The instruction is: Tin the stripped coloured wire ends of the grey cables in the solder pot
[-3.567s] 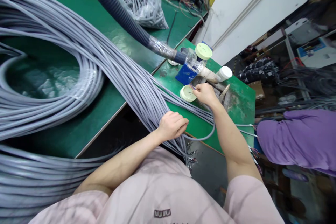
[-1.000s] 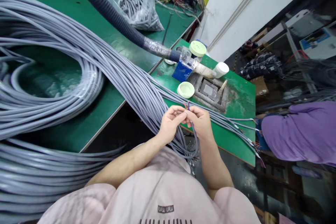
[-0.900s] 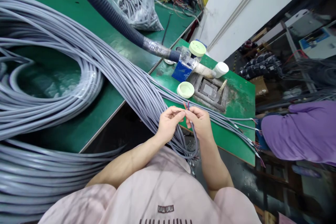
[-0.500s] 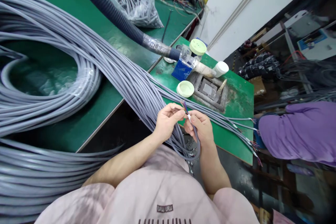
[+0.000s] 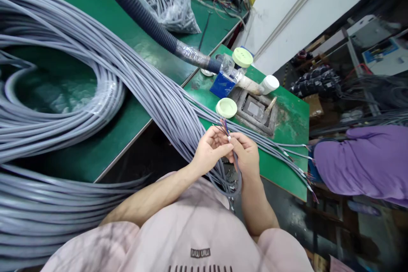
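The right hand [image 5: 247,153] pinches the grey cable [image 5: 236,162] below its coloured wires [image 5: 224,125], apparently keeping them exposed. The left hand [image 5: 205,153] curls alongside, its grip unclear, near the desk [image 5: 274,169].

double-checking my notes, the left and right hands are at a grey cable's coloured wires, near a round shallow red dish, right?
The round shallow dish is pale green, not red, in the head view; the left hand and right hand are at the grey cable's coloured wires, near it.
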{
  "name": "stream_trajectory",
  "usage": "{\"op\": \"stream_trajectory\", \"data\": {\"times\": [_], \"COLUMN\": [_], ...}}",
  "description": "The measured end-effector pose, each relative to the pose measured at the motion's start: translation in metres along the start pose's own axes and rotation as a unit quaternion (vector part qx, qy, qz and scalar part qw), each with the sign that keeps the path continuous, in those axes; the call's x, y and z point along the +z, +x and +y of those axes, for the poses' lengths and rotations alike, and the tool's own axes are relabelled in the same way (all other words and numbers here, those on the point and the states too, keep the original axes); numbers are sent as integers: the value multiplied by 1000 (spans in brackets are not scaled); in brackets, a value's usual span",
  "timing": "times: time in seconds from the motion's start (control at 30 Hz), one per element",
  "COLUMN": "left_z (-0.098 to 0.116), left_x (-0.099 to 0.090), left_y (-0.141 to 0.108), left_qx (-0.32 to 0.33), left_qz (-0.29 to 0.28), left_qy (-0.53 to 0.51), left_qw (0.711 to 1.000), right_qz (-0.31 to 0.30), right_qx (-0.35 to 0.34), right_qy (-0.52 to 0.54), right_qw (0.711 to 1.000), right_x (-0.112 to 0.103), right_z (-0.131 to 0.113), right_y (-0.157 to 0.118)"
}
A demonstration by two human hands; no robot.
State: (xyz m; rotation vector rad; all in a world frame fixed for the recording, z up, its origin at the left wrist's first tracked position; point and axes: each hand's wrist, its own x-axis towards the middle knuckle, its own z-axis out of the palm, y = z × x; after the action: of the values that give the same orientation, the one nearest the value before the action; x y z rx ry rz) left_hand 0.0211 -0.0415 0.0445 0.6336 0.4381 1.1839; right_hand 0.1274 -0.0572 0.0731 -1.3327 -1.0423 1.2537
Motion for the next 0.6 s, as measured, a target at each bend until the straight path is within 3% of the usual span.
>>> {"op": "stream_trajectory", "data": {"times": [0.43, 0.5, 0.6], "left_z": [2, 0, -2], "left_x": [1, 0, -3], "left_y": [0, 0, -2], "left_qx": [-18, -12, 12], "left_qz": [-14, 0, 66], "left_qy": [3, 9, 25], "left_qw": [1000, 1000, 997], "right_qz": [6, 8, 33], "right_qx": [25, 12, -28], "right_qy": [13, 0, -42], "right_qw": [1000, 1000, 998], "right_x": [-1, -2, -4], "right_z": [1, 3, 1], "right_y": [0, 0, -1]}}
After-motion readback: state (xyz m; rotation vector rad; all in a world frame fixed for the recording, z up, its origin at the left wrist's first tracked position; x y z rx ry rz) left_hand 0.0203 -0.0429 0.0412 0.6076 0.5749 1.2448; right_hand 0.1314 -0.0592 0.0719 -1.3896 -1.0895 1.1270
